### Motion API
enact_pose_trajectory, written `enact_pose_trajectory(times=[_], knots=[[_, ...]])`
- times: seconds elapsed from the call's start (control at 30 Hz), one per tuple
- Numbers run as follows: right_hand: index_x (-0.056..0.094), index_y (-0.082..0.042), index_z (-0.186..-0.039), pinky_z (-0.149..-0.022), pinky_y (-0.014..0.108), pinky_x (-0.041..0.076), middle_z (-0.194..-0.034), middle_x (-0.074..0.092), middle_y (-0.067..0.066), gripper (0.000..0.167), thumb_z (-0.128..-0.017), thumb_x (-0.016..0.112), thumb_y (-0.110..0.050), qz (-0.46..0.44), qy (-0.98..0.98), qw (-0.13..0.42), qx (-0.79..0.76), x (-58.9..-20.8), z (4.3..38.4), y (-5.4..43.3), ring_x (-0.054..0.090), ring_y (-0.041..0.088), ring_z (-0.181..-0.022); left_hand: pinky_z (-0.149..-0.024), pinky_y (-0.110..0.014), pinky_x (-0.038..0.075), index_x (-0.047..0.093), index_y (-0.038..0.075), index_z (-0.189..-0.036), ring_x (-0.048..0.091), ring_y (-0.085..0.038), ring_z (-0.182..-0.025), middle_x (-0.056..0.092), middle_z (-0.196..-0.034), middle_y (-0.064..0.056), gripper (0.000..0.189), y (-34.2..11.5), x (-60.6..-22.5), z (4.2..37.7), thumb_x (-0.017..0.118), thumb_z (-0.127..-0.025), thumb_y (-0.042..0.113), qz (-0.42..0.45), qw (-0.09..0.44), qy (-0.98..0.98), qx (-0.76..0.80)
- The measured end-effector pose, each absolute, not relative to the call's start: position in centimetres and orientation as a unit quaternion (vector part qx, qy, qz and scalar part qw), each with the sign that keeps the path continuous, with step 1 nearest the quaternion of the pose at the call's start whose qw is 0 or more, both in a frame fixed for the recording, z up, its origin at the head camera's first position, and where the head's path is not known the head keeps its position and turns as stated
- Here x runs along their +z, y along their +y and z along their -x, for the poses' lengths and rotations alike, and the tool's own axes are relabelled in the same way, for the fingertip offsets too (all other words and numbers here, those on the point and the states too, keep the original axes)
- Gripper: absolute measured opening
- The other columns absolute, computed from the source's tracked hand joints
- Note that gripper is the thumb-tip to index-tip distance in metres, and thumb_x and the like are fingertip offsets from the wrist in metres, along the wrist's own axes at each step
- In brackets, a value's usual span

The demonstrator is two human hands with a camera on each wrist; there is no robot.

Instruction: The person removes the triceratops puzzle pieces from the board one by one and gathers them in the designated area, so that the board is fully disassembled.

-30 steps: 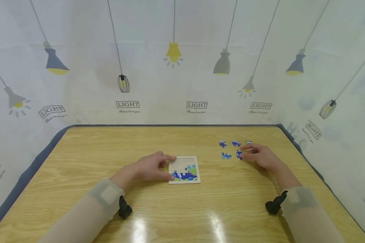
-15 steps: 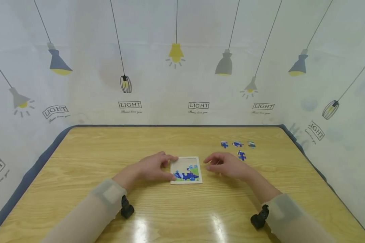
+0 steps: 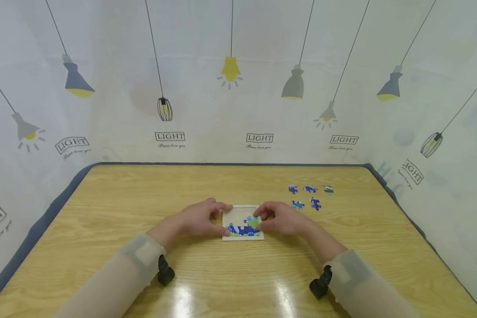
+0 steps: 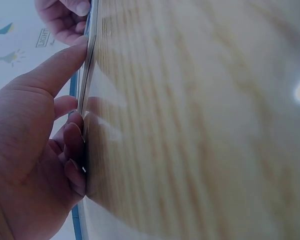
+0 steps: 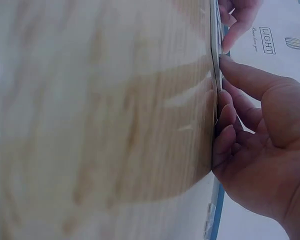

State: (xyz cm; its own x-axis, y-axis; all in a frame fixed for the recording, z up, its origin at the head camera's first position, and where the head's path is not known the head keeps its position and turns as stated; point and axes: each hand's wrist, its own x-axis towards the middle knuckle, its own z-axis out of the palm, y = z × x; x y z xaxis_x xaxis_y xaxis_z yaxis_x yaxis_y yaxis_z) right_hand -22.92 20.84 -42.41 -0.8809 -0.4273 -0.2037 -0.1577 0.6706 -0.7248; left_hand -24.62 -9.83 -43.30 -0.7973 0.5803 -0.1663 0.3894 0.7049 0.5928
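Observation:
A small square jigsaw tray [image 3: 242, 239] with a pale rim lies flat on the table, partly filled along its bottom and right side with blue and green pieces [image 3: 246, 230]. My left hand [image 3: 200, 218] grips its left side, thumb at the lower corner and index finger at the upper one. At the opposite side, my right hand [image 3: 284, 218] holds the right edge between thumb and fingers. In the right wrist view the right thumb [image 5: 250, 77] lies on the tray edge, other fingers curled beside it. Each wrist view shows the tray edge-on, hiding its picture.
Several loose blue jigsaw pieces [image 3: 316, 203] lie in two rows on the wooden table [image 3: 218, 274], right of and beyond the tray. A white curtain [image 3: 206, 110] printed with lamps stands along the table's back and sides.
My right hand has moved left from the loose pieces to the tray's right edge and now holds it. The loose pieces lie as before. My left hand keeps its place on the tray.

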Motion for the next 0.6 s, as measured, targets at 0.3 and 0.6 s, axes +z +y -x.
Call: enact_pose_trajectory(times=[0.3,0.6], knots=[[0.073,-0.011,-0.123,-0.091,0.036,0.048,-0.110,0.067,0.005,0.033,-0.096,0.087,-0.023,0.152,0.892,0.174,-0.388,-42.72,22.92,20.88,0.058,0.020,-0.100,-0.089,-0.039,0.047,0.057,0.030,-0.161,0.055,-0.019,-0.102,0.059,-0.114,0.002,0.082,-9.84,-43.13,24.73,0.086,-0.090,0.058,-0.269,0.172,0.908,0.273],[0.071,-0.013,-0.119,-0.089,0.036,0.049,-0.114,0.068,0.005,0.032,-0.093,0.089,-0.021,0.154,0.888,0.151,-0.405,-43.09,22.65,20.75,0.058,0.021,-0.098,-0.089,-0.039,0.048,0.057,0.031,-0.161,0.055,-0.019,-0.101,0.059,-0.114,0.002,0.082,-9.79,-43.08,24.60,0.087,-0.090,0.057,-0.263,0.178,0.907,0.276]])
